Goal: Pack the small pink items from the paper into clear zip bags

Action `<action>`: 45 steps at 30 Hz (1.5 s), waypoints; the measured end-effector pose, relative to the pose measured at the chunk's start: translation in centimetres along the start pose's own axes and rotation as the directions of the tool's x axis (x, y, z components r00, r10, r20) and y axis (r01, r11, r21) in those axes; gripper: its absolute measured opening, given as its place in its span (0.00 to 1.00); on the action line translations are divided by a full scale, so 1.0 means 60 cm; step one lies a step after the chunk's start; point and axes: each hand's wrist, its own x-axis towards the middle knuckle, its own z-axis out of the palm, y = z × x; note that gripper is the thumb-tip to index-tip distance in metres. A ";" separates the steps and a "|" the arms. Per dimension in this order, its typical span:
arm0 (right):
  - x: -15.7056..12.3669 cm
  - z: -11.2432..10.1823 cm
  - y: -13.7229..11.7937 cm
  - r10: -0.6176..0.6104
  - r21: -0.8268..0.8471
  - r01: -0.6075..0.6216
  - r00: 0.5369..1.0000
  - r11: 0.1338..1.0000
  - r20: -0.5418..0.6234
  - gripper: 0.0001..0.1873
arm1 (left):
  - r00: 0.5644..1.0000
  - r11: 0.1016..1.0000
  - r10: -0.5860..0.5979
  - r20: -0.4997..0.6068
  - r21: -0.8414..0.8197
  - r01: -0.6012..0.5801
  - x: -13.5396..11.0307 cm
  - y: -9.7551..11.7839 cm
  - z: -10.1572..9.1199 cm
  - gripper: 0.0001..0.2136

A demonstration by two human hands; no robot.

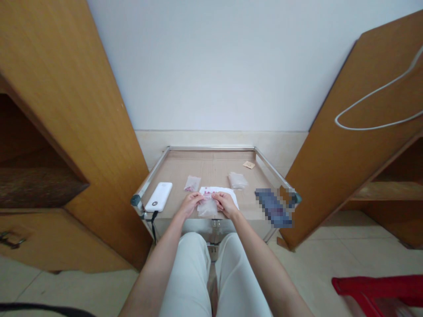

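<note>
My left hand (192, 203) and my right hand (225, 204) pinch the two sides of a small clear plastic bag (207, 208) near the front edge of the table. Just beyond the bag lies a white sheet of paper (232, 193) with several small pink pieces (207, 191) on it. Behind my left hand rests another clear bag (192, 183) with some pink bits inside. A stack of clear plastic bags (237, 180) sits behind my right hand. My fingertips partly cover the top of the held bag.
A white power bank (159, 197) with a black cable stands at the table's left. A blurred dark blue object (274, 207) lies at the right edge, and a small tan card (249, 164) at the back right. Metal rails (211, 148) border the table; wooden cabinets flank it.
</note>
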 end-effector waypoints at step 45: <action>0.006 0.002 0.022 -0.035 -0.285 -0.005 0.990 0.959 -0.137 0.10 | 0.997 0.960 0.049 0.064 0.272 -0.065 -0.001 -0.003 0.008 0.14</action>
